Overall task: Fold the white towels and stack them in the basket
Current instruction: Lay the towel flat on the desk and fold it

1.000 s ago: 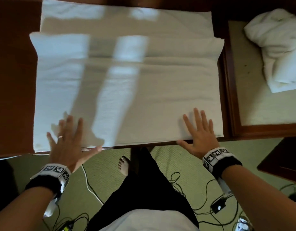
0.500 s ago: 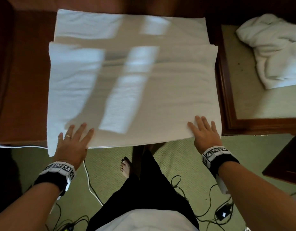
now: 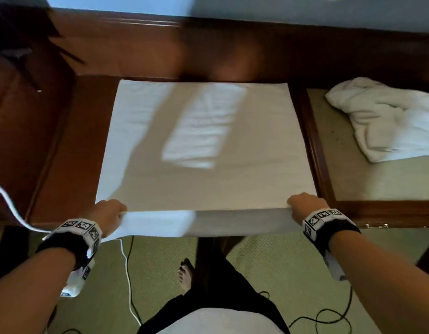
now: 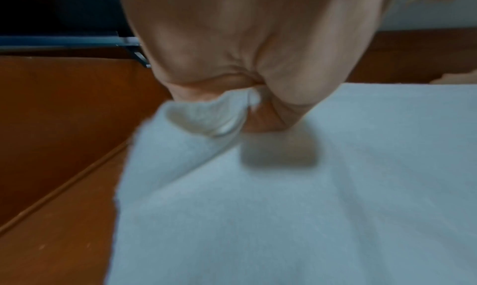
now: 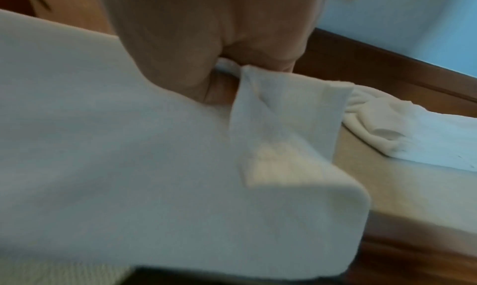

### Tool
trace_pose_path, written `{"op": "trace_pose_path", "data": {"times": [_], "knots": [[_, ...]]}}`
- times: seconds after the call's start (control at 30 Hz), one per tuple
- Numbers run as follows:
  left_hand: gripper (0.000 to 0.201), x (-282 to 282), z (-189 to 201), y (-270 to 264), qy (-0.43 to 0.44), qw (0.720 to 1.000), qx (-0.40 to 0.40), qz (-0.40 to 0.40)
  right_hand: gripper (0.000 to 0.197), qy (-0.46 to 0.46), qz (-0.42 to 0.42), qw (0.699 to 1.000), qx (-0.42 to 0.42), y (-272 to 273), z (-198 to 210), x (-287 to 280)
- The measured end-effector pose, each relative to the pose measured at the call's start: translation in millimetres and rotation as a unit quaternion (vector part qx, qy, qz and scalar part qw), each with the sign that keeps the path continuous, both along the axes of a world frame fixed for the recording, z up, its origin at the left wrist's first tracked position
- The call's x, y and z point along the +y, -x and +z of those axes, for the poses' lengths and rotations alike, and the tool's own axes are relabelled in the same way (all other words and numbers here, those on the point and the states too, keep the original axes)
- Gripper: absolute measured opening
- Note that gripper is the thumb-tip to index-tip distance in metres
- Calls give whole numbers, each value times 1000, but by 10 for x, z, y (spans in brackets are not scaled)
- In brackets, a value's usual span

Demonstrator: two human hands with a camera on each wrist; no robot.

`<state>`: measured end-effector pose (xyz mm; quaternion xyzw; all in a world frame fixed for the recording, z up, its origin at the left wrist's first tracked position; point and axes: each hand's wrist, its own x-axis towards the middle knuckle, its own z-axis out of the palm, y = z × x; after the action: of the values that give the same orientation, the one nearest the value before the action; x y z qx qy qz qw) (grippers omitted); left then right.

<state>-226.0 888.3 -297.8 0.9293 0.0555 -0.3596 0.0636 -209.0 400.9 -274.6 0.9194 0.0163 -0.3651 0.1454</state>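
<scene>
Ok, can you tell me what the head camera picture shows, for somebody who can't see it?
Two hands, the left hand and the right hand, each grip a near corner of a white towel spread flat on a dark wooden table. A second, crumpled towel lies to the right on a tan surface.

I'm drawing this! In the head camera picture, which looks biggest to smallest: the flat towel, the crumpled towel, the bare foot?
1. Flat towel, biggest by far.
2. Crumpled towel.
3. Bare foot, smallest, though partly hidden.
</scene>
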Motion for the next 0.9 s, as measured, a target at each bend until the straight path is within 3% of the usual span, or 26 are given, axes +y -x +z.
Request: {"op": "trace_pose_path", "data": {"times": [0.23, 0.5, 0.73, 0.8, 0.9], "knots": [[23, 60, 310, -675, 18, 989, -136, 61, 21, -36, -29, 992, -117, -768, 253, -46], [22, 134, 209, -1660, -15, 985, -165, 53, 26, -58, -24, 985, -162, -1845, 219, -92], [19, 114, -74, -2249, -50, 984, -168, 34, 29, -72, -39, 986, -148, -2420, -188, -147], [19, 48, -133, -2259, -61, 974, -217, 8, 29, -78, -4, 972, -221, -2405, -387, -213], [48, -53, -278, -2076, -74, 954, -291, 28, 42, -139, -27, 916, -375, -2163, -659, -215]]}}
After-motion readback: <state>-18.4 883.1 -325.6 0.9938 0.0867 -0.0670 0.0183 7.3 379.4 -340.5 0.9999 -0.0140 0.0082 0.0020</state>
